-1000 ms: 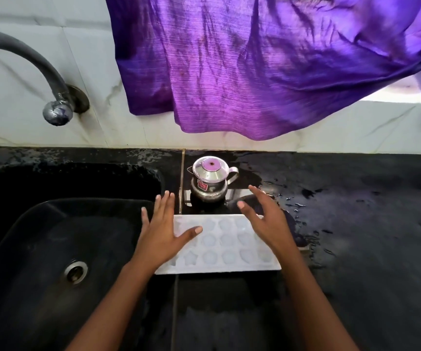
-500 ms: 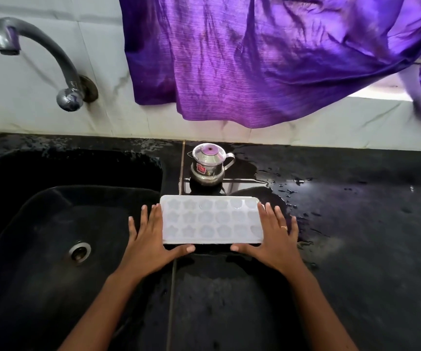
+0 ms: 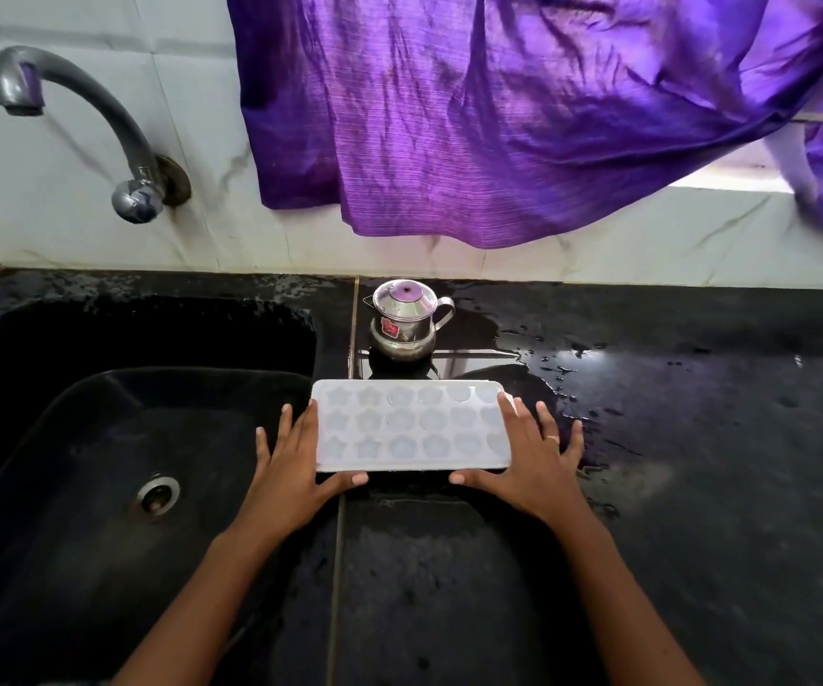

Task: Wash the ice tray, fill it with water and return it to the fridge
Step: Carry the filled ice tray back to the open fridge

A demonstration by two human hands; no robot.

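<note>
A white ice tray [image 3: 409,428] with several star and flower shaped cells lies flat on the wet black counter [image 3: 696,438], just right of the sink. My left hand [image 3: 291,467] lies against its left end with straight fingers, the thumb along the near edge. At the right end my right hand [image 3: 533,462], wearing a ring, lies the same way, its fingertips touching the tray's far right corner. The cells look filled, though I cannot tell for sure.
A black sink [image 3: 78,438] with a metal drain [image 3: 157,495] lies to the left, under a curved grey tap [image 3: 102,116] on the tiled wall. A small lidded steel pot [image 3: 404,319] stands right behind the tray. A purple cloth [image 3: 498,116] hangs above. Water puddles spread to the right.
One second ago my left hand lay on top of the tray and my right hovered at its far right. Both have slid to the tray's ends, thumbs at its near edge.
</note>
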